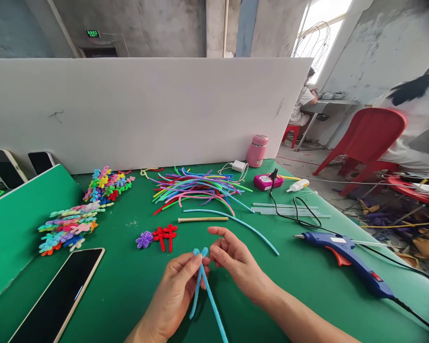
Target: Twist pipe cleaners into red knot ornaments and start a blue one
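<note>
my left hand [178,281] has the light blue pipe cleaner [210,297] pinched between thumb and fingers, small loops bent at its top, two ends hanging down over the green tabletop [121,295]. right hand [236,262] is right beside it, thumb and index curled close, can't tell if they're gripping anything. just beyond, a purple flower [144,239] sits by some red pieces [165,237], with a wooden stick [203,219] and a messy multicolored pile [196,188] farther back. blue glue gun [346,257] lies off to the right.
</note>
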### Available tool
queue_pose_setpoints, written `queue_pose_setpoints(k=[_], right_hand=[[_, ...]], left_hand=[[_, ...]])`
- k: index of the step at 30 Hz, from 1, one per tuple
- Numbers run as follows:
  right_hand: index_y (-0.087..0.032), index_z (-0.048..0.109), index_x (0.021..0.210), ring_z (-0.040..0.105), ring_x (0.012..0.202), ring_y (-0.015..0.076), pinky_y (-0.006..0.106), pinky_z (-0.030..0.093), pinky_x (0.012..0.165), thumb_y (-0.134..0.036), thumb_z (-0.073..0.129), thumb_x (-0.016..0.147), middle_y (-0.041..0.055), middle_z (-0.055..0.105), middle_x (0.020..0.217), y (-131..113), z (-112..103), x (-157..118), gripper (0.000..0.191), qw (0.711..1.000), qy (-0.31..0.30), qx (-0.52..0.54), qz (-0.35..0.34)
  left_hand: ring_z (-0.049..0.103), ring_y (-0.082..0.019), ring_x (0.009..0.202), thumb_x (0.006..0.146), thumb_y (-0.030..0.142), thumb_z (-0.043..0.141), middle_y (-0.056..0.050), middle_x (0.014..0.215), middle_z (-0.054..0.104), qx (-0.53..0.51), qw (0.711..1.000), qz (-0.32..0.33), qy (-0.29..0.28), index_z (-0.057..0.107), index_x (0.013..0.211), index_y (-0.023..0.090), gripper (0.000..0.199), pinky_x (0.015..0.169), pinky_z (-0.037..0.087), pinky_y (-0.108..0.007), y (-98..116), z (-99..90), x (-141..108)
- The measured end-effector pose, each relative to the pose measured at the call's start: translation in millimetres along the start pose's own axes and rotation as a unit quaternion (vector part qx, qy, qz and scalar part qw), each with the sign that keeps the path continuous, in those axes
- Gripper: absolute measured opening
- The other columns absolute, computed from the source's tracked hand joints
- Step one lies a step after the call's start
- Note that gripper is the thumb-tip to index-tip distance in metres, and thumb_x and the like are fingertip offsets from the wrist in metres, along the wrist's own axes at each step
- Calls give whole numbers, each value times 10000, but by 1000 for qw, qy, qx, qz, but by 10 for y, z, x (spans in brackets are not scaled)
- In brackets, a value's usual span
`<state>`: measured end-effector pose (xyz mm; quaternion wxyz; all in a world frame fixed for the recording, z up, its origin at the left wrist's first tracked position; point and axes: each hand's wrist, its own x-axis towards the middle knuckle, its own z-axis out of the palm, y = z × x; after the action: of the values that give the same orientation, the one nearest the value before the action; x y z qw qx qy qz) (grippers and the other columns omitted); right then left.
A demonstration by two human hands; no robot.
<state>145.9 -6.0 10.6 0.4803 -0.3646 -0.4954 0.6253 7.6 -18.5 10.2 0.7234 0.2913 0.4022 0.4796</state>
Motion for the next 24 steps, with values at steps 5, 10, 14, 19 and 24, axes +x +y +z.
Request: queue_pose_setpoints(k=[5,10,14,19,24], right_hand=[[-188,391,1112,437,623,105,243,338,566,-420,540,762,-15,477,706,24,30,-51,446,998,-38,-44,-24],[-188,363,1123,441,563,96,240,355,544,-326,576,736,-38,483,661,45,101,-83,463,992,-44,-119,-21],[-174,339,1124,500,580,110,244,372,546,-297,543,752,-39,515,632,30,89,-54,441,994,-41,-100,-13],[-177,330,1133,539,574,117,243,386,538,-286,555,744,-51,512,614,34,59,-40,462,996,-29,-85,-15],[-182,326,1143,519,575,114,234,358,526,-299,575,731,-52,501,620,111,4,-15,495,998,-19,-51,-14]], left_hand=[[562,-114,640,625,221,697,0,630,630,-37,998,33,40,692,635,173,49,639,445,-221,14,-17,41],[534,-106,649,658,220,671,10,637,600,-27,998,45,22,672,619,161,71,627,426,-213,-27,-25,41],[456,-79,558,699,231,631,27,563,537,-14,999,41,-1,635,590,147,138,560,395,-199,-29,-16,42],[465,-98,596,700,229,622,11,607,557,18,999,27,5,646,699,157,76,580,395,-211,-49,-37,43],[467,-109,646,721,211,594,10,645,547,63,997,45,-1,627,749,170,60,624,390,-220,-74,-72,43]])
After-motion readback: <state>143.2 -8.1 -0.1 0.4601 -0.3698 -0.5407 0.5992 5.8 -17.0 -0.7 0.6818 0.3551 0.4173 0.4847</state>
